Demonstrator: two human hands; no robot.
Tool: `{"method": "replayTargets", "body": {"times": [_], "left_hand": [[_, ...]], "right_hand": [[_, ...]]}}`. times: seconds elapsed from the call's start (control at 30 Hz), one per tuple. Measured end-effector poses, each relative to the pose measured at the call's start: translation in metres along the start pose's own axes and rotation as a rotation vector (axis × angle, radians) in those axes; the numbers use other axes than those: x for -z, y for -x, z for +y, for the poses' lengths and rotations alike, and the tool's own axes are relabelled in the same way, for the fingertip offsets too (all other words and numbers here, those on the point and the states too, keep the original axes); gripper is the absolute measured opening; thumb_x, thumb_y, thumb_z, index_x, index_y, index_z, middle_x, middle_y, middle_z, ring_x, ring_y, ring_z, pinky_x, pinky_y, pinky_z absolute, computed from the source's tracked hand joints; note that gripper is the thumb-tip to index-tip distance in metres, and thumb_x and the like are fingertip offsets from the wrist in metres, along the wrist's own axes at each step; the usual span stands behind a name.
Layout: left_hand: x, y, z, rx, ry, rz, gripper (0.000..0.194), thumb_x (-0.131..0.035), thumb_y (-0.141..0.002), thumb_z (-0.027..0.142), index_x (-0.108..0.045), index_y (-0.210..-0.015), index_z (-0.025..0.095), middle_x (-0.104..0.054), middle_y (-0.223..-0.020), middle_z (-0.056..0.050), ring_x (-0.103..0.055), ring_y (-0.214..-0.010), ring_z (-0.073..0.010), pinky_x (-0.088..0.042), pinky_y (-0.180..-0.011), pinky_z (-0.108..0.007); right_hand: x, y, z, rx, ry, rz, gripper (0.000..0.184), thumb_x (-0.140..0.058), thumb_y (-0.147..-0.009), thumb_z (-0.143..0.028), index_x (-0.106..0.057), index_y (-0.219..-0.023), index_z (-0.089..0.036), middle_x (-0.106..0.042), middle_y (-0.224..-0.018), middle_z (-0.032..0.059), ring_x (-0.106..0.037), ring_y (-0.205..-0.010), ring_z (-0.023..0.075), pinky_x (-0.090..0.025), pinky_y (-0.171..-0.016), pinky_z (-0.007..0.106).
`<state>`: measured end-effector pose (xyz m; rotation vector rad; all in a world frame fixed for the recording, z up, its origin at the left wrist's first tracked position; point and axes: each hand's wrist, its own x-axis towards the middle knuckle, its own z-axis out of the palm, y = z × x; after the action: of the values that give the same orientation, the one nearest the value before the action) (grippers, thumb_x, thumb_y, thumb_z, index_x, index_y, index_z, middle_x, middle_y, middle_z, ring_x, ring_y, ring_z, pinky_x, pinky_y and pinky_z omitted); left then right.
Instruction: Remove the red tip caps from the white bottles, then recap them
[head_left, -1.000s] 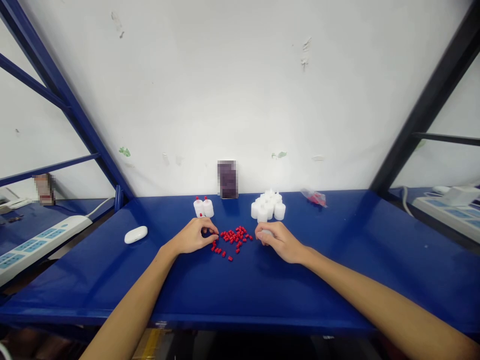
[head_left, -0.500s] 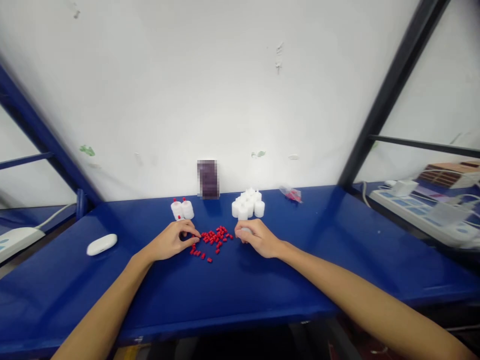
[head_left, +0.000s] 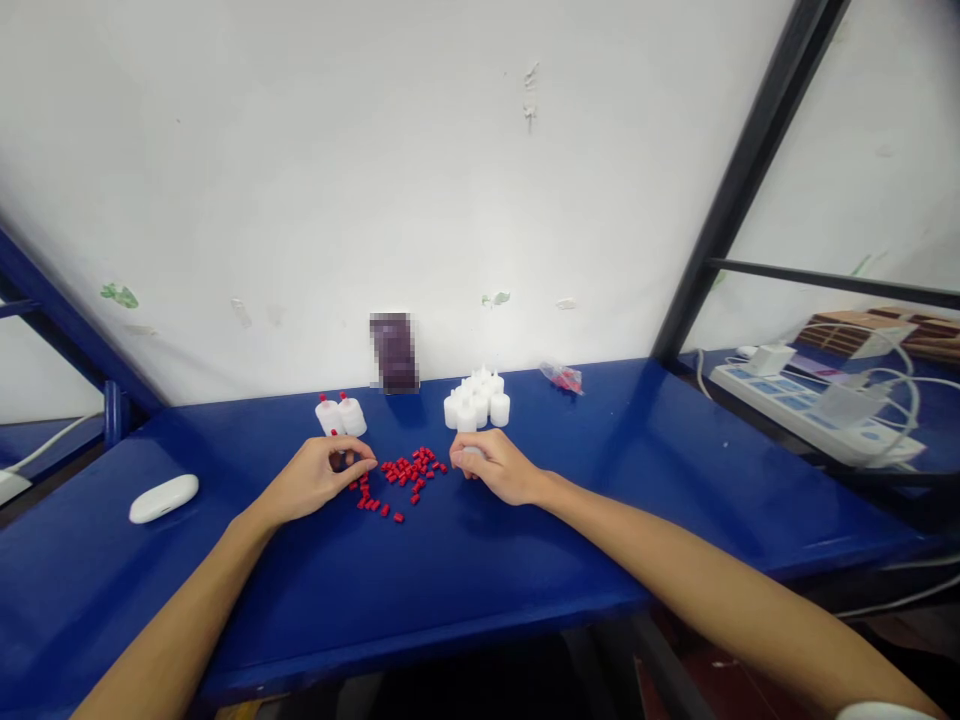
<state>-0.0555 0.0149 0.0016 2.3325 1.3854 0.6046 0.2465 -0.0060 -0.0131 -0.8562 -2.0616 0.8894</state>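
Note:
Thumb and forefinger of my left hand (head_left: 319,478) meet in a pinch at the left edge of a scatter of small red caps (head_left: 405,468). Whatever lies between the fingertips is hidden. My right hand (head_left: 499,467) is closed around a small white bottle (head_left: 473,451), mostly covered by the fingers. Just behind it stands a cluster of white bottles (head_left: 499,408) with bare pointed tips. Behind my left hand are white bottles (head_left: 352,417) with red caps on top; one of them is partly hidden by the hand.
A white oblong case (head_left: 163,498) lies on the blue table (head_left: 450,570) at the left. A clear bag with red pieces (head_left: 564,378) is near the wall. A pixelated dark object (head_left: 395,352) leans there too. White power strips (head_left: 817,410) sit beyond the right-hand frame post.
The view has turned a little to the right. My left thumb and forefinger have closed together beside the caps. My right hand stays closed on the white bottle.

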Motion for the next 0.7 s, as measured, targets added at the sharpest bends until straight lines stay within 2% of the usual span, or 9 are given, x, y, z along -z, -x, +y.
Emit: {"method": "replayTargets", "body": {"times": [0.13,0.23,0.3,0.37,0.47,0.57,0.63,0.7], "left_hand": [[0.001,0.001,-0.002,0.017,0.053,0.151,0.034,-0.062,-0.083,0.051,-0.071,-0.09,0.019,-0.068,-0.08,-0.002,-0.056,-0.069,-0.0152,-0.044,-0.064,-0.025],[0.001,-0.002,0.0,0.007,0.132,0.277,0.039,-0.061,-0.084,0.05,-0.07,-0.104,0.017,-0.07,-0.089,-0.005,-0.06,-0.075,-0.0167,-0.048,-0.069,-0.027],[0.0,-0.005,0.009,-0.008,0.175,0.355,0.042,-0.058,-0.087,0.05,-0.068,-0.11,0.017,-0.07,-0.099,-0.007,-0.062,-0.083,-0.0188,-0.05,-0.073,-0.029],[-0.003,-0.009,0.025,-0.036,0.229,0.399,0.039,-0.056,-0.088,0.049,-0.07,-0.106,0.017,-0.069,-0.105,-0.009,-0.063,-0.091,-0.0205,-0.052,-0.076,-0.03],[-0.013,-0.017,0.059,-0.105,0.373,0.371,0.032,-0.062,-0.085,0.044,-0.071,-0.098,0.016,-0.071,-0.099,-0.008,-0.065,-0.09,-0.0206,-0.053,-0.083,-0.033],[-0.029,-0.027,0.092,-0.186,0.47,0.223,0.027,-0.065,-0.084,0.04,-0.071,-0.094,0.016,-0.073,-0.093,-0.007,-0.067,-0.086,-0.0205,-0.055,-0.083,-0.034],[-0.038,-0.034,0.106,-0.232,0.5,0.13,0.025,-0.065,-0.085,0.038,-0.071,-0.093,0.015,-0.073,-0.089,-0.007,-0.067,-0.081,-0.0195,-0.055,-0.077,-0.032],[-0.044,-0.041,0.111,-0.251,0.527,0.098,0.023,-0.066,-0.085,0.037,-0.071,-0.091,0.015,-0.073,-0.087,-0.008,-0.067,-0.08,-0.0193,-0.055,-0.075,-0.031]], "right_hand": [[0.0,0.001,0.0,0.002,0.002,-0.008,0.027,-0.046,-0.093,-0.034,-0.059,-0.076,-0.017,-0.057,-0.063,-0.0022,-0.053,-0.059,0.0122,-0.037,-0.06,0.023],[0.0,0.001,0.0,0.008,0.003,-0.012,0.028,-0.047,-0.093,-0.036,-0.059,-0.076,-0.017,-0.056,-0.063,-0.0024,-0.05,-0.059,0.0118,-0.036,-0.06,0.023],[0.0,0.001,-0.002,0.017,0.002,-0.011,0.029,-0.046,-0.093,-0.037,-0.059,-0.076,-0.017,-0.054,-0.063,-0.0025,-0.048,-0.059,0.0117,-0.036,-0.059,0.023],[-0.001,0.001,-0.003,0.022,-0.006,-0.007,0.03,-0.046,-0.093,-0.037,-0.059,-0.075,-0.017,-0.052,-0.062,-0.0025,-0.047,-0.059,0.0117,-0.035,-0.058,0.023],[-0.003,0.0,-0.002,-0.004,-0.076,0.008,0.032,-0.044,-0.093,-0.037,-0.056,-0.071,-0.017,-0.05,-0.06,-0.0022,-0.046,-0.056,0.0118,-0.035,-0.057,0.024],[-0.006,-0.001,0.005,-0.031,-0.202,0.047,0.04,-0.04,-0.093,-0.044,-0.054,-0.066,-0.017,-0.05,-0.059,-0.0008,-0.047,-0.055,0.0125,-0.037,-0.057,0.025],[-0.007,-0.002,0.01,-0.038,-0.277,0.088,0.047,-0.036,-0.093,-0.05,-0.054,-0.064,-0.017,-0.05,-0.057,0.0001,-0.047,-0.054,0.013,-0.038,-0.055,0.026],[-0.008,-0.003,0.014,-0.057,-0.346,0.127,0.051,-0.034,-0.092,-0.054,-0.054,-0.064,-0.017,-0.05,-0.055,0.0006,-0.047,-0.051,0.0132,-0.039,-0.053,0.026]]}}
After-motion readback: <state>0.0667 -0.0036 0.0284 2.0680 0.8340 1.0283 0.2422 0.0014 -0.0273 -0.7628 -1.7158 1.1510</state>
